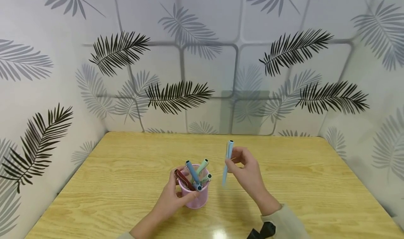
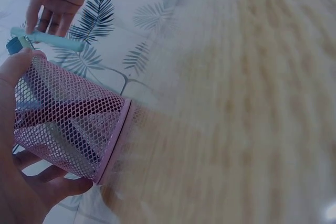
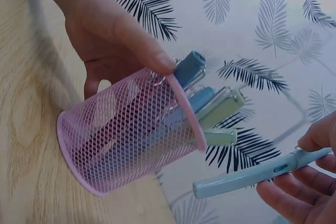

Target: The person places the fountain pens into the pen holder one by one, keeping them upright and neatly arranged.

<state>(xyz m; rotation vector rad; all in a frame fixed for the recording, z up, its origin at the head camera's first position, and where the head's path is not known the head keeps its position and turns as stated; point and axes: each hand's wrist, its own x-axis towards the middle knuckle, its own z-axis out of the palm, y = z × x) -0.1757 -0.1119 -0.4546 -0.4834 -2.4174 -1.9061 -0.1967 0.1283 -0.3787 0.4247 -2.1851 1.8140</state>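
My left hand (image 1: 170,197) grips a pink mesh pen cup (image 1: 196,200) from its left side, thumb near the rim. The cup stands on the wooden table. Several capped pens lean in it: a dark red pen (image 1: 184,180), a blue pen (image 1: 192,170), a light green pen (image 1: 202,166) and others. To the right of the cup, my right hand (image 1: 249,172) pinches a light blue pen (image 1: 229,150) near its middle. That pen is roughly upright, apart from the cup. In the right wrist view, the light blue pen (image 3: 236,181) points its barrel end toward the cup.
The wooden table (image 1: 126,155) reaches back to a wall (image 1: 208,70) with a leaf pattern. Walls also flank it left and right. A black item (image 1: 263,231) sits by the right sleeve (image 1: 285,223).
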